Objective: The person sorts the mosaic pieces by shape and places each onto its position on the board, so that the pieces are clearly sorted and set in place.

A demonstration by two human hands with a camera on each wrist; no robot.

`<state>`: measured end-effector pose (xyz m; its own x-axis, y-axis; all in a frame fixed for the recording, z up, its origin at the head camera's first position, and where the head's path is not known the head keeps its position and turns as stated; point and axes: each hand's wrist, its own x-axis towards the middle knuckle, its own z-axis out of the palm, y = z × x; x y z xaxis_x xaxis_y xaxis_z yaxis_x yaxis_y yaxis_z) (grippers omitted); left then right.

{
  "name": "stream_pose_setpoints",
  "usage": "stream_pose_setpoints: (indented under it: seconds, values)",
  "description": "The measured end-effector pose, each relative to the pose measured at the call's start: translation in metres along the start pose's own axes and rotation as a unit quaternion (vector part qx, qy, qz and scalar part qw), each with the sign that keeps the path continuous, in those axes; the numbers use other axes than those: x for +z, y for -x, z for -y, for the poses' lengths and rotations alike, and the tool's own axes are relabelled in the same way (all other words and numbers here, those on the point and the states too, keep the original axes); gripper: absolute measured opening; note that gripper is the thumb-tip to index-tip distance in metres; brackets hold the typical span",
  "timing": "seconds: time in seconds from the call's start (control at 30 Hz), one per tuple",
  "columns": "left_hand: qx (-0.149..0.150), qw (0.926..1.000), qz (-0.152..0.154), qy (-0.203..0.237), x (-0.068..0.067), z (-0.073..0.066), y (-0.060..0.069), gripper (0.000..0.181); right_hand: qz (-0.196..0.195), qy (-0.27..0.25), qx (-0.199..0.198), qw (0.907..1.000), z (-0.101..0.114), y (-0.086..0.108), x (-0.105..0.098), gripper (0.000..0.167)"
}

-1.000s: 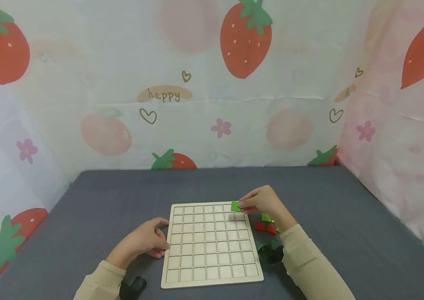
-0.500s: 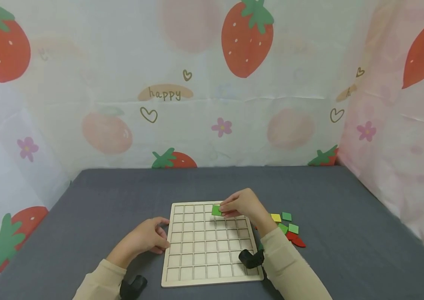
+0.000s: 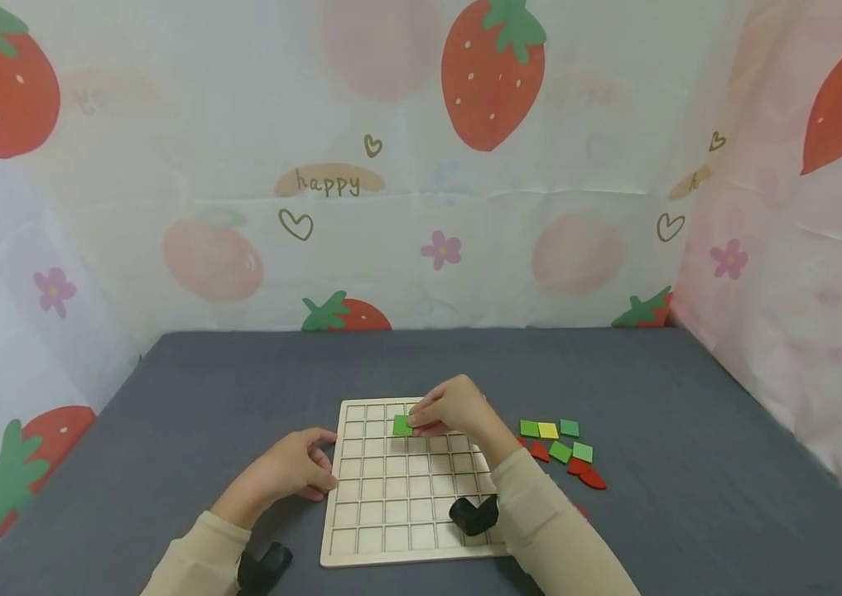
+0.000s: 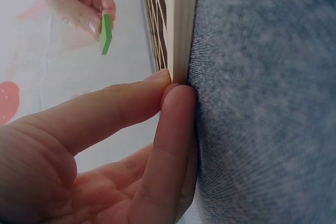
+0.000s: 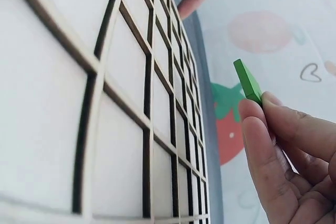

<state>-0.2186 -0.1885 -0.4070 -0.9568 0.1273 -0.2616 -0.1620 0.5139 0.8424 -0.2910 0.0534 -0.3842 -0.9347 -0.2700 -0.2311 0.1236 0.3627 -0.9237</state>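
A square wooden grid board lies flat on the dark cloth, its cells bare where they show. At its left edge is my left hand. In the left wrist view, the thumb and a finger pinch the board's rim. My right hand holds a green square tile between thumb and fingertips, over the far part of the board. The right wrist view has the green tile tilted and apart from the grid.
Right of the board lie loose tiles: a yellow square, several green squares and red pieces, partly hidden by the right sleeve. Black wrist mounts jut from both sleeves. A strawberry-print curtain closes the back.
My right hand has carried the green tile leftward across the far part of the board, uncovering more loose tiles at the right. My left hand has stayed at the board's edge.
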Motion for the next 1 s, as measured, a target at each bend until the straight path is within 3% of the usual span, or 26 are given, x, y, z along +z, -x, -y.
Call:
stream_pose_setpoints:
  seconds: [0.63, 1.0]
  values:
    - [-0.001, 1.0000, -0.002, -0.007, 0.000, -0.001, 0.001, 0.071, 0.036, 0.013, 0.008, 0.9992, 0.007, -0.016, 0.037, 0.006]
    - [0.002, 0.9999, -0.001, -0.011, -0.001, 0.000, 0.001, 0.071, 0.035, 0.022, 0.021, 0.9989, 0.014, -0.020, 0.053, 0.004]
